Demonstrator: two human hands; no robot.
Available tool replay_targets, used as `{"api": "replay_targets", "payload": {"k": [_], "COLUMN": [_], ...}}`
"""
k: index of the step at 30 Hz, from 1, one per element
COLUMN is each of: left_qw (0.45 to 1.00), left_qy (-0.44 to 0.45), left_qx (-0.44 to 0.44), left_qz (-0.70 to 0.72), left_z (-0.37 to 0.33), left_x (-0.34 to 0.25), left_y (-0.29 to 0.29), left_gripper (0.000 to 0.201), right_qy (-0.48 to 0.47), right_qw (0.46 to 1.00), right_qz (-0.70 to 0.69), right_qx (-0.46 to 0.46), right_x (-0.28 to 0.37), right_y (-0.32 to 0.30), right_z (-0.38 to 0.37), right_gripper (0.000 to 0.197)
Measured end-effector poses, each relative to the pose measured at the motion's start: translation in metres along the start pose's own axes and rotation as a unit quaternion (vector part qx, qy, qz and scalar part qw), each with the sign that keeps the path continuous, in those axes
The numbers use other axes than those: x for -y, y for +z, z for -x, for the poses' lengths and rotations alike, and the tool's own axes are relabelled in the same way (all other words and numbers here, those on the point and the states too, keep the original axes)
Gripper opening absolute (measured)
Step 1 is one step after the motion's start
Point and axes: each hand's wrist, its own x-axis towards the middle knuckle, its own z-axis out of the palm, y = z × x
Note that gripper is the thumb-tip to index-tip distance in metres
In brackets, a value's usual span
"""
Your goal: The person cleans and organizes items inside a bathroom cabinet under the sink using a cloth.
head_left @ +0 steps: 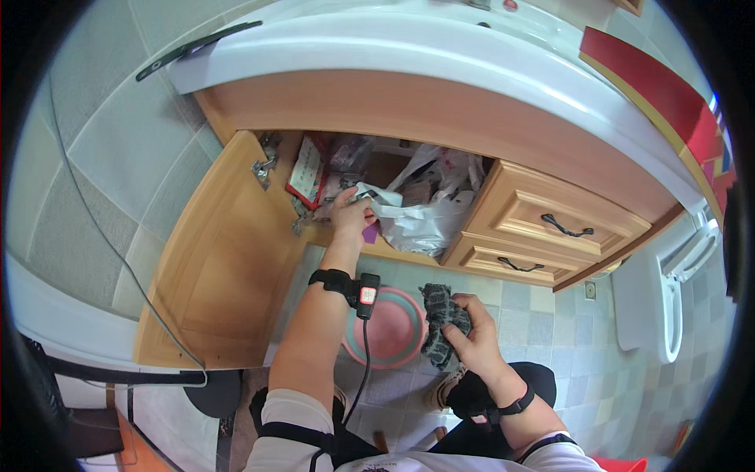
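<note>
Gray cloth [437, 318] in right hand [476, 338]; left hand [351, 214] on white bag [415, 228].

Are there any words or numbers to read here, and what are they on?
None is clear enough to quote.
White label on the black box strapped to the left forearm: too small.
Red-and-white packet in the cabinet: too small.
White shirt: dark print, cut off by the lower edge, unreadable.
White plastic bag: no readable words.
</note>
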Motion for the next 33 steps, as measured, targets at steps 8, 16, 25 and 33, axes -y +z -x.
{"api": "replay_targets", "payload": {"k": [8, 16, 25, 33], "left_qw": [0.922, 0.905, 0.921, 0.897], "left_qy": [0.004, 0.242, 0.187, 0.118], "left_qx": [0.033, 0.035, 0.138, 0.165], "left_qz": [-0.385, -0.348, -0.311, -0.392], "left_z": [-0.003, 0.003, 0.112, 0.177], "left_x": [0.018, 0.017, -0.019, 0.007], "left_y": [0.012, -0.002, -0.016, -0.060], "left_gripper": [0.046, 0.022, 0.046, 0.041], "right_qy": [-0.028, -0.006, 0.029, -0.051], "right_qw": [0.999, 1.000, 0.999, 0.989], "right_qz": [0.019, 0.008, 0.029, 0.107], "right_qx": [-0.012, -0.016, -0.005, 0.084], "right_x": [0.005, 0.000, -0.011, 0.015], "right_y": [-0.007, -0.010, -0.006, -0.002], "right_z": [0.000, 0.000, -0.004, -0.034], "right_gripper": [0.033, 0.034, 0.077, 0.099]}}
